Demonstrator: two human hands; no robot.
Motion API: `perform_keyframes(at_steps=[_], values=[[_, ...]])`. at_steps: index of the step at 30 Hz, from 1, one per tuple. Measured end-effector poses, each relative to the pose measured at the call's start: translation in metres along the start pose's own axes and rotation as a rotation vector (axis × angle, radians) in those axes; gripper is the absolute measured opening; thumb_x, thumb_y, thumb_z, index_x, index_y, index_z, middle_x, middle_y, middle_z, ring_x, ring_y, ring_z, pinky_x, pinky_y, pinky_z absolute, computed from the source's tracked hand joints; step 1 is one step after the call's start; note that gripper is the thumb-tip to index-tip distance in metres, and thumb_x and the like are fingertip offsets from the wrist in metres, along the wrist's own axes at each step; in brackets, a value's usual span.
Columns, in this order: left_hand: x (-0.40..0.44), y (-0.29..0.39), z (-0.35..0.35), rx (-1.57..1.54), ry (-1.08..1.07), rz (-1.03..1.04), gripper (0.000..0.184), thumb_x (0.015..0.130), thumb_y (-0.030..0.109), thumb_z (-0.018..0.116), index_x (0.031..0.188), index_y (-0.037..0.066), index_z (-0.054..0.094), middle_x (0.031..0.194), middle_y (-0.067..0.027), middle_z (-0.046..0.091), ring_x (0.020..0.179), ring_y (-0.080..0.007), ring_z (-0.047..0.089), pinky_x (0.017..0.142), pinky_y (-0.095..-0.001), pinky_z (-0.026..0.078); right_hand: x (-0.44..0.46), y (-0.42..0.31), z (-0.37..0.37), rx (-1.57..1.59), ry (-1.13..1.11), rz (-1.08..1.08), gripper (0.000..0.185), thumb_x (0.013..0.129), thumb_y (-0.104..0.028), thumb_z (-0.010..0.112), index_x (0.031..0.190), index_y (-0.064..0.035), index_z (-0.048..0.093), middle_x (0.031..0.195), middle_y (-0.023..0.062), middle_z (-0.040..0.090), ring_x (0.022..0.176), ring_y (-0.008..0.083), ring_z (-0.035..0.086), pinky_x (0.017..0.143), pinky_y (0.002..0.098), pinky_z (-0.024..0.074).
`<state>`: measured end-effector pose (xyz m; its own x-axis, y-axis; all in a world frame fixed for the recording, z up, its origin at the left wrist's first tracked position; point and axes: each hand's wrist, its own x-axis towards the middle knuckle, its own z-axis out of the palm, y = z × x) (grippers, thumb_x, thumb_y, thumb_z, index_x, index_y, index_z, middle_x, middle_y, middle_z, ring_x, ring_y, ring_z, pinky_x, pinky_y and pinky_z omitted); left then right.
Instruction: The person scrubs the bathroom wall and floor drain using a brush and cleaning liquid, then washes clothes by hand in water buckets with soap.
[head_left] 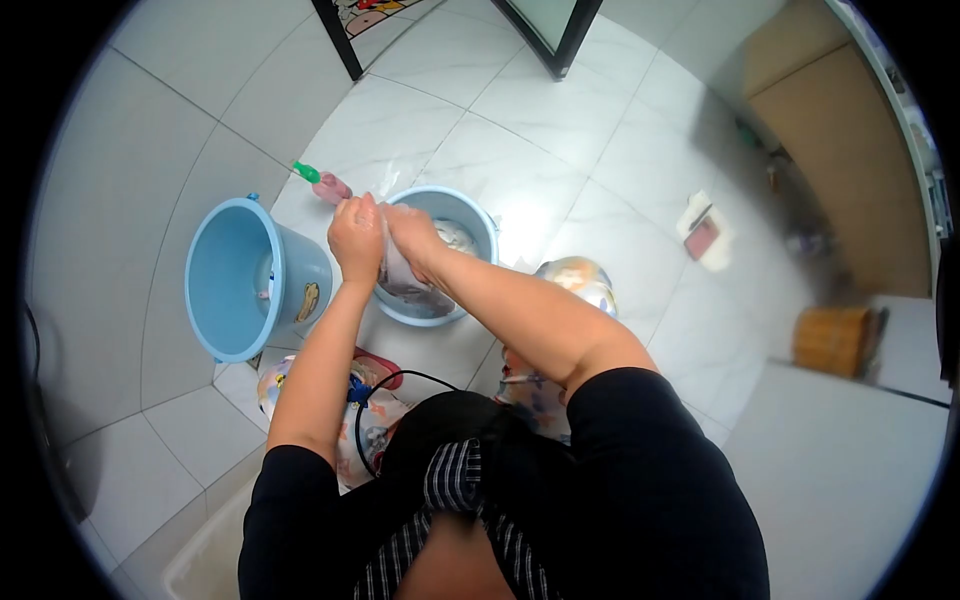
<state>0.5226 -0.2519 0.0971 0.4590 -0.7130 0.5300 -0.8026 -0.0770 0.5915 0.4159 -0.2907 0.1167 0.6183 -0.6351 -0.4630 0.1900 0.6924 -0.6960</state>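
A wet, whitish cloth point(398, 268) hangs bunched between my two hands over a light blue bucket point(492, 232). My left hand point(356, 238) is closed round the cloth at the bucket's left rim. Beside it, my right hand point(412, 236) is closed on the same cloth, knuckles up. More pale cloth point(456, 238) lies inside the bucket, partly hidden by my right hand and forearm. Just beyond my left hand is a pink bottle point(332, 188) with a green top.
A second light blue bucket point(308, 285) stands at the left by the tiled wall. A pinkish rectangular item point(702, 237) lies on a pale patch of floor. Cardboard boxes point(840, 150) and a wooden tub-like object point(832, 340) are at the right. A dark door frame point(563, 60) stands ahead.
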Motion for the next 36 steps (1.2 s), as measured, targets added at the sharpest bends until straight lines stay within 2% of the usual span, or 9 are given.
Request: perform_keyframes(at_steps=[4, 10, 12, 17, 22, 25, 27, 29, 36], values=[[-0.008, -0.059, 0.02, -0.367, -0.107, -0.5, 0.036, 0.09, 0.027, 0.046, 0.07, -0.001, 0.055, 0.063, -0.0199, 0.055, 0.058, -0.0381, 0.052, 0.057, -0.0422, 0.04, -0.002, 0.009, -0.003, -0.338, 0.042, -0.045, 0.033, 0.087, -0.026, 0.051, 0.106, 0.0008, 0.059, 0.101, 0.0121, 0.06, 0.089, 0.0205, 0.056, 0.074, 0.0335, 0.0461], [-0.024, 0.043, -0.019, -0.079, 0.081, 0.032, 0.012, 0.078, 0.018, 0.059, 0.073, 0.007, 0.06, 0.072, -0.0142, 0.055, 0.064, -0.0343, 0.056, 0.058, -0.0418, 0.046, 0.007, 0.011, -0.01, -0.149, -0.078, -0.084, 0.028, 0.087, -0.019, 0.05, 0.106, -0.0002, 0.059, 0.1, 0.0113, 0.061, 0.086, 0.0167, 0.056, 0.073, 0.0301, 0.0456], [-0.023, 0.049, -0.022, -0.048, 0.063, 0.011, 0.011, 0.077, 0.018, 0.06, 0.071, 0.008, 0.06, 0.069, -0.0138, 0.054, 0.062, -0.0341, 0.056, 0.057, -0.0418, 0.045, 0.012, 0.014, -0.011, -0.16, 0.007, -0.144, 0.02, 0.085, -0.016, 0.053, 0.09, 0.0019, 0.061, 0.081, 0.0075, 0.061, 0.071, 0.0141, 0.054, 0.062, 0.0302, 0.0442], [-0.009, 0.022, -0.019, 0.038, 0.043, -0.028, 0.02, 0.079, 0.014, 0.057, 0.064, 0.003, 0.051, 0.072, -0.0136, 0.056, 0.06, -0.0355, 0.054, 0.053, -0.0416, 0.043, -0.014, -0.006, 0.022, -0.303, 0.057, -0.125, 0.02, 0.085, -0.016, 0.053, 0.087, 0.0023, 0.061, 0.083, 0.0075, 0.06, 0.071, 0.0139, 0.053, 0.063, 0.0298, 0.0436], [0.002, -0.015, -0.014, -0.348, -0.207, -0.559, 0.034, 0.088, 0.032, 0.051, 0.076, 0.001, 0.057, 0.075, -0.0099, 0.058, 0.061, -0.0193, 0.055, 0.057, -0.0332, 0.043, -0.018, -0.021, 0.021, -0.538, -0.027, -0.116, 0.024, 0.086, -0.021, 0.056, 0.09, 0.0019, 0.062, 0.087, 0.0082, 0.062, 0.074, 0.0143, 0.055, 0.065, 0.0282, 0.0448], [-0.001, -0.015, -0.009, -0.465, -0.114, -0.708, 0.04, 0.088, 0.039, 0.052, 0.087, -0.001, 0.056, 0.079, -0.0082, 0.057, 0.069, -0.0138, 0.052, 0.062, -0.0286, 0.042, -0.008, -0.02, 0.012, -0.327, 0.074, -0.068, 0.031, 0.086, -0.029, 0.059, 0.094, 0.001, 0.061, 0.086, 0.0072, 0.062, 0.075, 0.0136, 0.056, 0.067, 0.0268, 0.0451], [0.002, -0.016, -0.025, -0.431, -0.209, -0.771, 0.048, 0.088, 0.044, 0.052, 0.097, -0.003, 0.055, 0.091, -0.0097, 0.059, 0.081, -0.0173, 0.057, 0.069, -0.0294, 0.046, -0.002, -0.02, 0.005, -0.249, -0.018, -0.028, 0.033, 0.085, -0.034, 0.063, 0.093, -0.0021, 0.059, 0.082, 0.004, 0.062, 0.074, 0.0117, 0.056, 0.068, 0.0248, 0.0448], [0.007, -0.021, -0.036, -0.897, -0.389, -1.102, 0.054, 0.088, 0.048, 0.051, 0.105, -0.004, 0.055, 0.097, -0.011, 0.061, 0.089, -0.0196, 0.06, 0.074, -0.0316, 0.049, -0.004, -0.025, 0.003, -0.268, 0.011, -0.035, 0.031, 0.085, -0.033, 0.063, 0.088, -0.0032, 0.06, 0.079, 0.0028, 0.061, 0.072, 0.0101, 0.054, 0.066, 0.0237, 0.0437], [0.015, -0.019, -0.076, -0.828, -0.461, -0.883, 0.033, 0.081, 0.022, 0.068, 0.104, 0.001, 0.058, 0.101, -0.0089, 0.061, 0.084, -0.0135, 0.06, 0.069, -0.0236, 0.048, 0.005, -0.035, -0.02, -0.417, -0.017, -0.144, 0.024, 0.085, -0.029, 0.064, 0.086, -0.005, 0.062, 0.077, -0.0021, 0.058, 0.069, 0.0064, 0.049, 0.064, 0.0205, 0.0392]])
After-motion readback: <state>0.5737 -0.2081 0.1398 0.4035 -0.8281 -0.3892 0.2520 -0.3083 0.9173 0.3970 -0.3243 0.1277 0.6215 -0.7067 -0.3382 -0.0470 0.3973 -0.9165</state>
